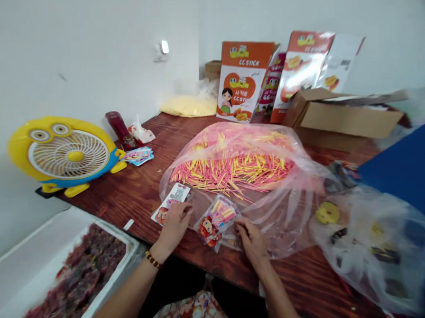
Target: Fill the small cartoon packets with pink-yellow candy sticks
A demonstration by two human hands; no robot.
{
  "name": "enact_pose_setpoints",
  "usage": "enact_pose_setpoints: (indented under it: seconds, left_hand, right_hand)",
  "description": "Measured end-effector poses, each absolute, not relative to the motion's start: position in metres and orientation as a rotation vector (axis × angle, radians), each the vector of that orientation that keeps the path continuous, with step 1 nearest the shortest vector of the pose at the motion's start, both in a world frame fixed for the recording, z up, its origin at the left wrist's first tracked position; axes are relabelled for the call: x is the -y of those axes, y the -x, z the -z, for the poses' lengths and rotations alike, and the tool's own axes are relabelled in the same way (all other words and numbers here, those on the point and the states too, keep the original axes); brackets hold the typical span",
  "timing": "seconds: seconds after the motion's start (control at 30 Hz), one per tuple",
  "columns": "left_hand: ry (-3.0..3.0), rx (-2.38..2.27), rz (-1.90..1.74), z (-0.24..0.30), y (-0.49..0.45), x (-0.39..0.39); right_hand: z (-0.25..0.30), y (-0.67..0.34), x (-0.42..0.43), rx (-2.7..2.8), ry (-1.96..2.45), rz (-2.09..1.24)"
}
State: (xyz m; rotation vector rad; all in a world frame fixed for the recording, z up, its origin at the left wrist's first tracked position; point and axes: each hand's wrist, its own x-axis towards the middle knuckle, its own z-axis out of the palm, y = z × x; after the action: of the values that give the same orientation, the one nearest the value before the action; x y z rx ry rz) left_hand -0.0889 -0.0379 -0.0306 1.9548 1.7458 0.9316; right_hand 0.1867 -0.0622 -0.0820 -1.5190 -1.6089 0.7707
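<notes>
A small clear packet [218, 222] with pink and yellow sticks and a red-haired cartoon figure lies at the table's front, between my hands. My right hand [254, 241] has its thumb and fingers curled at the packet's right edge. My left hand [175, 223] is over a printed cartoon card [178, 193] and partly covers it. Its fingers are loosely bent, with thumb and fingertips slightly apart, and nothing shows between them. Just beyond, a large transparent pink bag [280, 224] spreads out around a heap of pink and yellow sticks [233, 167].
A yellow fan [75, 156] stands left, near stacked cards [138, 155] and a dark red bottle [116, 126]. Printed boxes [243, 80] and an open carton [350, 118] line the back. A white bin [131, 252] of dark reddish packets sits lower left; a plastic bag [368, 243] lies right.
</notes>
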Motion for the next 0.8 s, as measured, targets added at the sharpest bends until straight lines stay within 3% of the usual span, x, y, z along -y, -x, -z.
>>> enact_pose_setpoints:
  seconds: [0.17, 0.37, 0.53, 0.8]
  left_hand:
    - [-2.114, -2.152, -0.615, 0.026, 0.121, 0.013]
    - [-2.063, -2.434, -0.172, 0.030, 0.131, -0.005]
    - [-2.079, -2.417, -0.290, 0.038, 0.131, -0.006]
    - [-1.929, -2.245, -0.535, 0.044, 0.143, -0.014]
  right_hand:
    - [0.058, -0.199, 0.047, 1.706, 1.464, -0.827]
    - [0.017, -0.195, -0.038, 2.111, 1.485, -0.326]
    - [0.009, -0.167, -0.111, 2.636, 1.498, -0.015]
    - [0.014, -0.155, -0.145, 2.883, 1.230, 0.188]
